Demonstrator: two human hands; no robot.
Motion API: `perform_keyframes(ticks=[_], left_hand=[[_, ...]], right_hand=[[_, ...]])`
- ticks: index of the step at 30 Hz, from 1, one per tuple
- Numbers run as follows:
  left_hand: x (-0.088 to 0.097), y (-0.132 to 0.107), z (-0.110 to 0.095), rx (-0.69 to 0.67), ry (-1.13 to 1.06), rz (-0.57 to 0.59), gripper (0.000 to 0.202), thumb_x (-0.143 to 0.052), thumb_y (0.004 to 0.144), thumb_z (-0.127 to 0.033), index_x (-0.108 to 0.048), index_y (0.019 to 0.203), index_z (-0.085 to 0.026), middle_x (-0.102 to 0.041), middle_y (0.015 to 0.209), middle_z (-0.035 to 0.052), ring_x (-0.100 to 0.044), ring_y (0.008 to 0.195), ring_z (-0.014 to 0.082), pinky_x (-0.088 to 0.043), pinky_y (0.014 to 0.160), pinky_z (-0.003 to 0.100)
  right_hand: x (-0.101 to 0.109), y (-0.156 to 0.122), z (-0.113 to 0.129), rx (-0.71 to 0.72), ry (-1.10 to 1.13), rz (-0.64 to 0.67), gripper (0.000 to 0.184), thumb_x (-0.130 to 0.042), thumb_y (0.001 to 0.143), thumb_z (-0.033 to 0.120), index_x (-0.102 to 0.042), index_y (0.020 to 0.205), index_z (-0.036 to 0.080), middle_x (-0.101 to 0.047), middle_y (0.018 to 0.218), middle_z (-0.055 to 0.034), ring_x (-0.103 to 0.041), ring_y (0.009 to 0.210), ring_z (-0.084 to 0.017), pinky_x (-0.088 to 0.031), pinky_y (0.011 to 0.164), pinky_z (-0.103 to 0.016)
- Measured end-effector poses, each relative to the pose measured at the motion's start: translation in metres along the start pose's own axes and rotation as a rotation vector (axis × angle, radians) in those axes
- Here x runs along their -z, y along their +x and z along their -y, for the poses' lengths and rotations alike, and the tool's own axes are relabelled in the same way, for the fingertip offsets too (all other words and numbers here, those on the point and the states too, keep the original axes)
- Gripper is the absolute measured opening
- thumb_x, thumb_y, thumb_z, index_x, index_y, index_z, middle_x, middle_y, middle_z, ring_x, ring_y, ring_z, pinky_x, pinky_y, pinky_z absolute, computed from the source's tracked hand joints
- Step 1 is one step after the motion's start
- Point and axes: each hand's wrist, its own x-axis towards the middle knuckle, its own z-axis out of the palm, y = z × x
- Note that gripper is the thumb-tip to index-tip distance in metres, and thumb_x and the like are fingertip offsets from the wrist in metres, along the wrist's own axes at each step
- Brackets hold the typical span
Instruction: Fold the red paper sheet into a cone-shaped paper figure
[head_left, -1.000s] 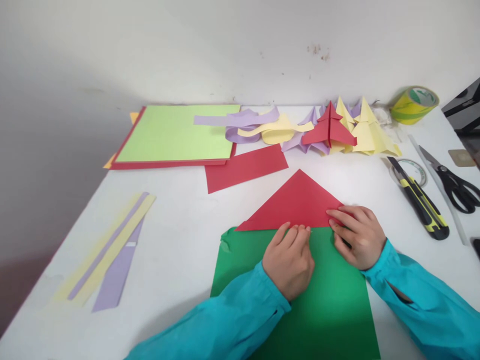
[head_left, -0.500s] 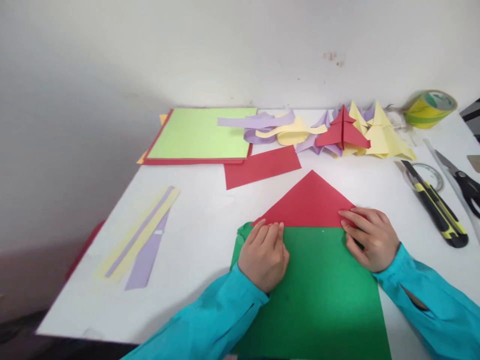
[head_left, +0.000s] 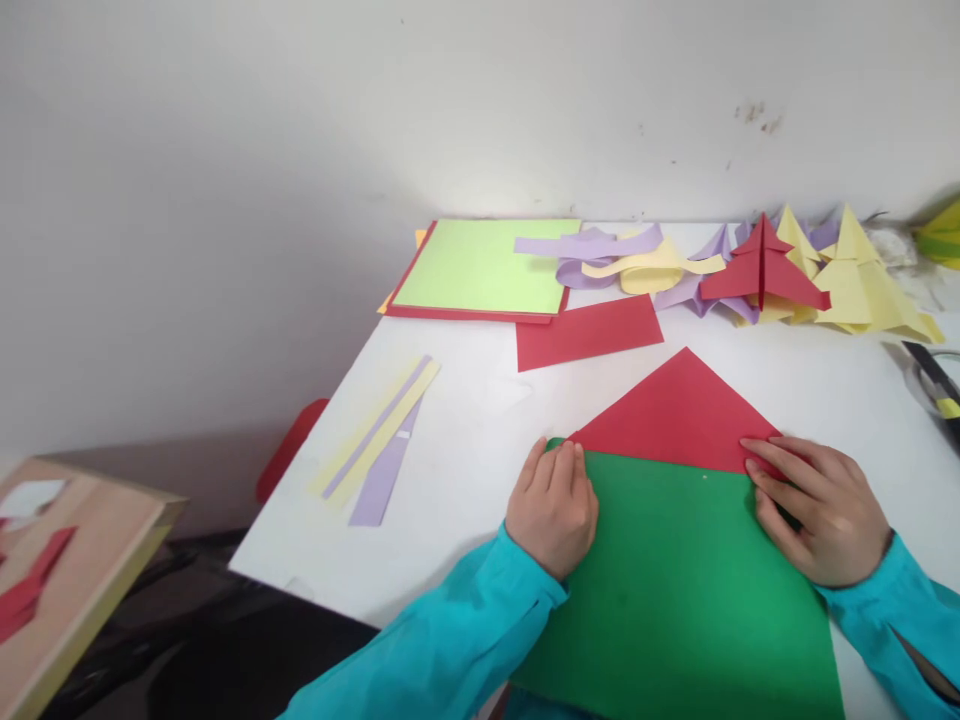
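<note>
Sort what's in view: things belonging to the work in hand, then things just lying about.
Apparently in use:
- red triangle, left hand and right hand at its lower corners
- green sheet along its lower edge

Apparently lying about, untouched:
- purple and yellow strips
- red rectangle
- light-green sheet
- folded red paper

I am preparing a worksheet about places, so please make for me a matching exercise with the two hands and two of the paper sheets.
1. Left hand
2. Lime sheet
3. Right hand
4. Green sheet

A. At the right corner of the red triangle
B. Along the red triangle's near edge
C. At the red triangle's left corner
D. Near the wall

Pairs: 1-C, 2-D, 3-A, 4-B
</note>
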Motion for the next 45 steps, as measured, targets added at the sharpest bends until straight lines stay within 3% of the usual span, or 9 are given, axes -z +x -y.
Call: perform_keyframes(ticks=[6, 9, 12, 19, 24, 29, 35, 45], left_hand=[[0.007, -0.005, -0.01, -0.13, -0.135, -0.061, 0.018, -0.055, 0.081, -0.003, -0.065, 0.095, -0.004, -0.067, 0.093, 0.0136, -0.061, 0.089, 0.0231, -0.052, 0.086, 0.042], [0.0, 0.008, -0.008, -0.186, -0.141, -0.108, 0.019, -0.055, 0.082, -0.006, -0.065, 0.096, -0.001, -0.067, 0.1, 0.0165, -0.06, 0.098, 0.0273, -0.052, 0.087, 0.041], [-0.011, 0.02, -0.005, -0.217, -0.101, -0.076, 0.023, -0.049, 0.084, -0.006, -0.064, 0.1, 0.0, -0.065, 0.107, 0.0198, -0.059, 0.104, 0.0299, -0.051, 0.088, 0.045], [-0.021, 0.024, -0.007, -0.252, -0.083, -0.091, 0.027, -0.042, 0.084, -0.006, -0.065, 0.097, 0.002, -0.067, 0.1, 0.024, -0.064, 0.095, 0.029, -0.052, 0.081, 0.043], [-0.02, 0.023, -0.008, -0.228, -0.109, -0.149, 0.026, -0.044, 0.083, -0.009, -0.067, 0.093, -0.001, -0.068, 0.096, 0.0217, -0.066, 0.088, 0.0291, -0.054, 0.072, 0.043], [-0.023, 0.026, -0.007, -0.186, -0.156, -0.258, 0.022, -0.047, 0.08, -0.009, -0.068, 0.082, -0.004, -0.07, 0.086, 0.0177, -0.067, 0.079, 0.0277, -0.055, 0.067, 0.041], [-0.021, 0.03, 0.002, -0.176, -0.203, -0.289, 0.021, -0.048, 0.082, -0.01, -0.067, 0.076, -0.008, -0.069, 0.08, 0.013, -0.066, 0.075, 0.0209, -0.053, 0.065, 0.033], [-0.017, 0.037, 0.034, -0.206, -0.212, -0.208, 0.022, -0.049, 0.085, -0.006, -0.061, 0.067, -0.011, -0.055, 0.058, 0.0048, -0.051, 0.059, 0.0156, -0.045, 0.057, 0.028]], right_hand=[[-0.002, -0.002, -0.002, -0.005, 0.024, 0.002, 0.019, -0.063, 0.078, 0.02, -0.066, 0.096, 0.021, -0.065, 0.116, -0.005, -0.055, 0.107, -0.028, -0.047, 0.084, -0.045], [-0.002, 0.0, -0.002, 0.016, 0.024, 0.0, 0.018, -0.062, 0.078, 0.02, -0.066, 0.096, 0.021, -0.065, 0.114, -0.0054, -0.057, 0.104, -0.027, -0.047, 0.083, -0.044], [0.0, 0.003, -0.002, 0.042, 0.001, -0.024, 0.017, -0.062, 0.077, 0.02, -0.066, 0.094, 0.02, -0.067, 0.109, -0.0062, -0.059, 0.099, -0.027, -0.047, 0.081, -0.043], [0.002, 0.014, 0.013, 0.055, -0.091, -0.042, 0.02, -0.07, 0.074, 0.024, -0.067, 0.094, 0.02, -0.069, 0.103, -0.0066, -0.06, 0.097, -0.028, -0.045, 0.079, -0.041], [-0.016, 0.039, 0.039, 0.088, -0.011, 0.032, 0.028, -0.065, 0.081, 0.024, -0.064, 0.108, 0.02, -0.067, 0.106, -0.0072, -0.059, 0.098, -0.025, -0.047, 0.083, -0.039], [-0.033, 0.066, 0.058, 0.183, -0.04, 0.033, 0.018, -0.057, 0.085, 0.019, -0.067, 0.1, 0.015, -0.067, 0.095, -0.0111, -0.059, 0.09, -0.024, -0.048, 0.079, -0.037], [-0.034, 0.067, 0.061, 0.356, -0.146, -0.006, 0.022, -0.053, 0.083, 0.006, -0.066, 0.1, 0.011, -0.068, 0.092, -0.0133, -0.059, 0.086, -0.025, -0.047, 0.073, -0.038], [-0.029, 0.067, 0.058, 0.337, -0.191, -0.122, 0.017, -0.063, 0.079, 0.007, -0.064, 0.095, 0.012, -0.071, 0.084, -0.0077, -0.061, 0.076, -0.019, -0.045, 0.065, -0.034]])
